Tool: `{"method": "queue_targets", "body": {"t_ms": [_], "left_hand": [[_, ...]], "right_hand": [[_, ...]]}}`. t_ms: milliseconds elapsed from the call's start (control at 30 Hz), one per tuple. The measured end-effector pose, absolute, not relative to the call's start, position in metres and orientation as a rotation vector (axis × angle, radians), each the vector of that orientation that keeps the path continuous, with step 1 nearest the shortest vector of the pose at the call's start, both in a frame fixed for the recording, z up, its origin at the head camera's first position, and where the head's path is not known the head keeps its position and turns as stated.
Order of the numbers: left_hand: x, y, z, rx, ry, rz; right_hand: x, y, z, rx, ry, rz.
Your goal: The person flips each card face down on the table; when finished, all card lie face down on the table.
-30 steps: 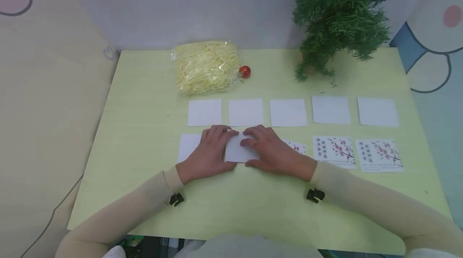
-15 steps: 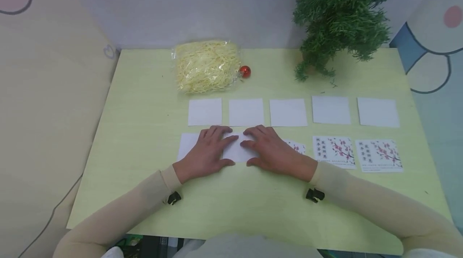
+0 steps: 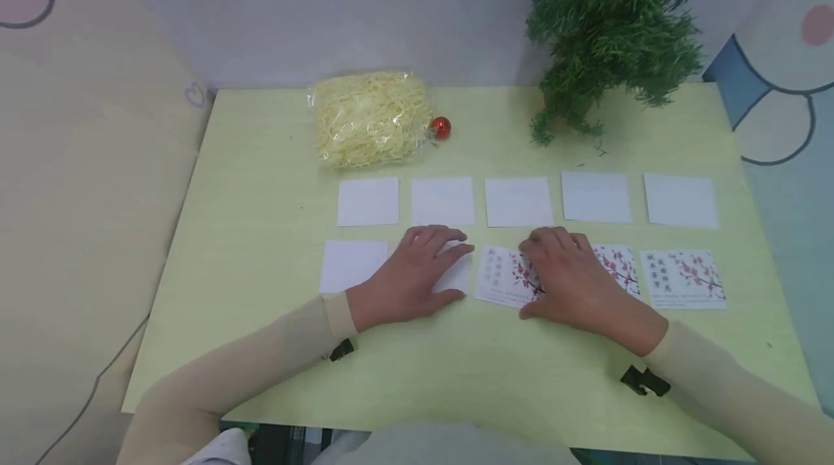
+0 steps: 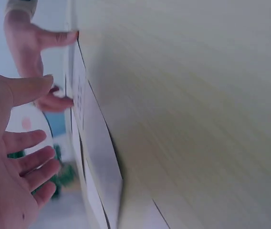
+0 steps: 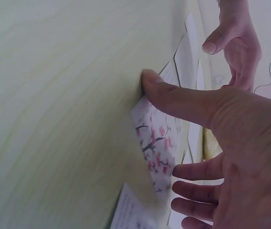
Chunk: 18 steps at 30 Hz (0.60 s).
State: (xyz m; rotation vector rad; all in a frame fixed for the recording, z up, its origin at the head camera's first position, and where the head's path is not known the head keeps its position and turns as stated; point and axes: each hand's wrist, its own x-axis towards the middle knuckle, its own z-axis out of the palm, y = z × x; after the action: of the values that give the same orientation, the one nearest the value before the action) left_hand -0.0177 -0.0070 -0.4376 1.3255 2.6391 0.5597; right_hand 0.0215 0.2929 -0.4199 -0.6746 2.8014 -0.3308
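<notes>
My left hand [image 3: 417, 273] spreads over a blank white card [image 3: 458, 274], second from the left in the front row, covering much of it. In the left wrist view its fingers [image 4: 42, 171] hang relaxed, with nothing between them and the thumb. My right hand [image 3: 576, 280] is over the right part of a card printed with pink blossoms and dark characters [image 3: 498, 275]. Seen from the right wrist, the thumb lies at one edge of that blossom card and the fairly straight fingers [image 5: 195, 169] reach its opposite side. The card lies on the table.
Another blank card [image 3: 352, 266] lies left of my left hand. Two more blossom cards, one partly hidden, lie at the right; the outer one [image 3: 683, 280] is fully visible. Several blank cards [image 3: 518, 201] form a back row. Behind stand a bag of pale shreds [image 3: 371, 121], a red ball [image 3: 441, 127] and a plant [image 3: 615, 38].
Both hands were around the second front card. My right hand has moved right onto the blossom card, uncovering its left part. My left hand has shifted right over the blank card.
</notes>
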Motion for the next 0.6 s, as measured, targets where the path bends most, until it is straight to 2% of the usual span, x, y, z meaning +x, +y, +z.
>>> {"method": "queue_targets", "body": {"t_ms": [200,400,600], "left_hand": [[-0.023,0.048,-0.454,1.463,2.529,0.379],[-0.028,0.071,-0.458,1.534,2.554,0.258],[-0.027,0.078,-0.455,1.453,2.552,0.331]], "right_hand": [[0.021,0.302,-0.423,-0.643,2.796,-0.337],[0.017,0.305,-0.417,-0.587,2.760,-0.393],[0.006,0.314,-0.403,-0.279,2.562,-0.948]]}}
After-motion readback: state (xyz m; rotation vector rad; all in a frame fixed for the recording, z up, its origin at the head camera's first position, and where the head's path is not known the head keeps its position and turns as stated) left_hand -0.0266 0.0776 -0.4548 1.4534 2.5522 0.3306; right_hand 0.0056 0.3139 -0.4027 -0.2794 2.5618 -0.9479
